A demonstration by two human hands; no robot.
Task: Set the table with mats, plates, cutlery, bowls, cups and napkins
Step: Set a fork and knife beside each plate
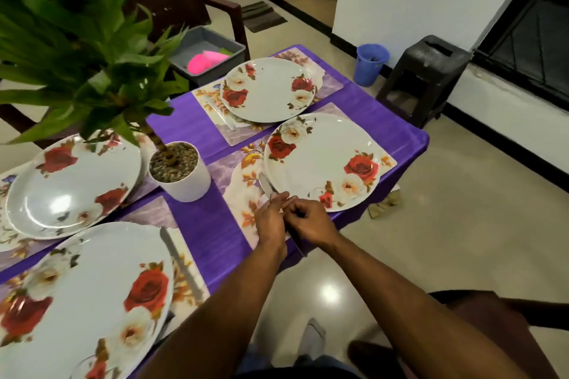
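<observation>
A knife (266, 185) is being laid on the floral mat (246, 194) just left of the rose-patterned plate (320, 160), blade pointing away; its handle is pinched by the left hand (271, 220), while the right hand (308, 220) is curled beside it, touching, though what it grips cannot be told; the cutlery step is judged to be in hand; next, release and straightening beside the plate are called for; other plates and a potted plant (178, 169) are carried by the purple-clothed bench (394, 132).

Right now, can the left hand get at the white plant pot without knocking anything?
Probably yes: the left hand is busy on the knife, but only bare purple cloth lies between it and the white pot.
</observation>
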